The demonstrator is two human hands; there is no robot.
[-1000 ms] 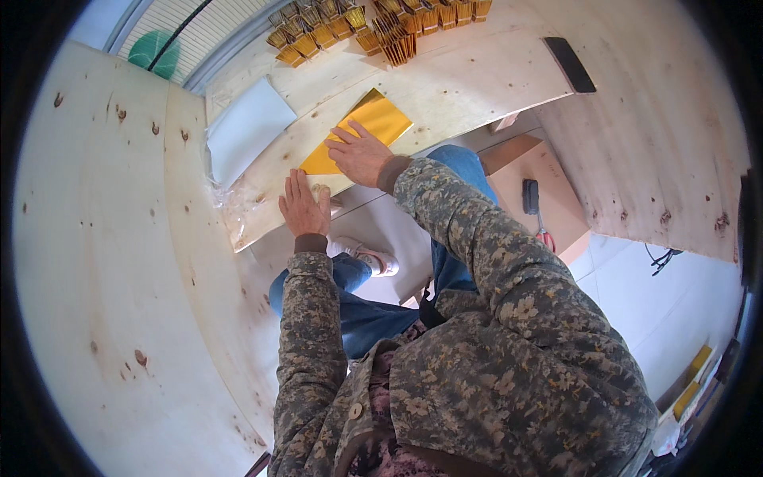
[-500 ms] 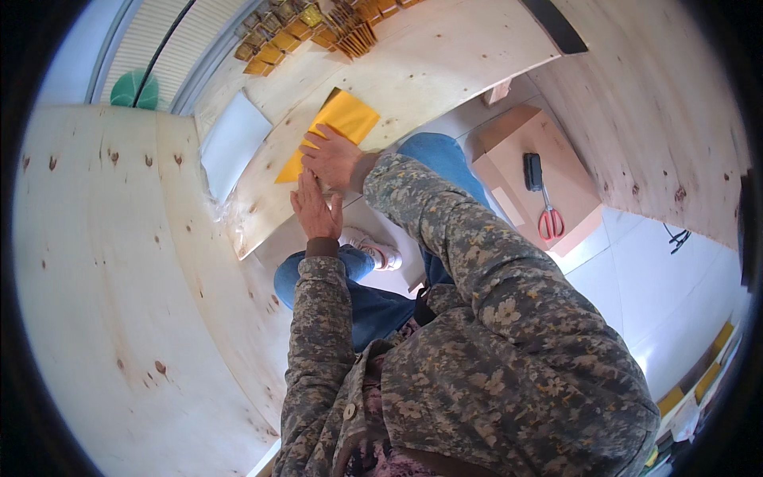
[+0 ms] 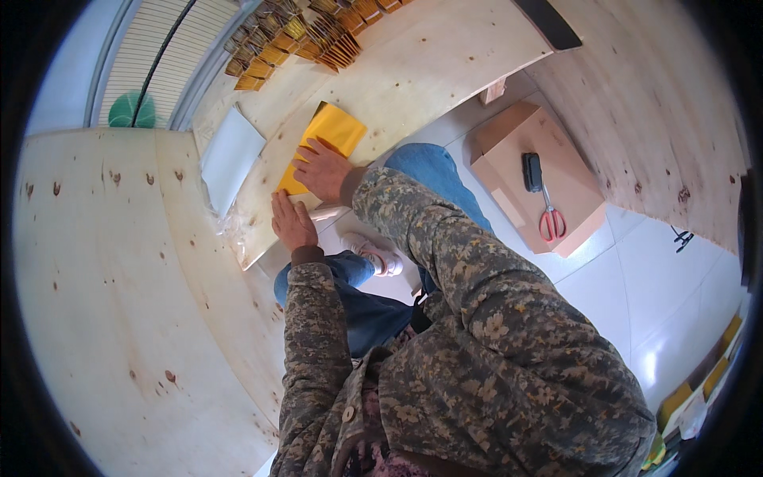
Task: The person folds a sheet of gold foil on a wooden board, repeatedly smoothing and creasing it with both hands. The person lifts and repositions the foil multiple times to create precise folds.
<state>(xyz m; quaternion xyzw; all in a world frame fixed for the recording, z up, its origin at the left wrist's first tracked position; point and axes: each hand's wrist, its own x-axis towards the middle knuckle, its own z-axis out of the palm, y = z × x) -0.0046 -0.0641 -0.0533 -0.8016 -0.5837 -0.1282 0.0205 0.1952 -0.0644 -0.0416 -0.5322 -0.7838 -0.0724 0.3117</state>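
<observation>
Both hands pressed flat on yellow envelope.
Right hand point(image 3: 322, 168) and left hand point(image 3: 292, 222) are laid open on the envelope point(image 3: 330, 131), gripping nothing; its 6 o'clock end is hidden beneath them.

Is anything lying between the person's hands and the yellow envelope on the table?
Nothing visible does. The right hand rests flat on the yellow envelope, and the left hand lies at its near end on the plywood table. The white sheet lies off to the side.
</observation>
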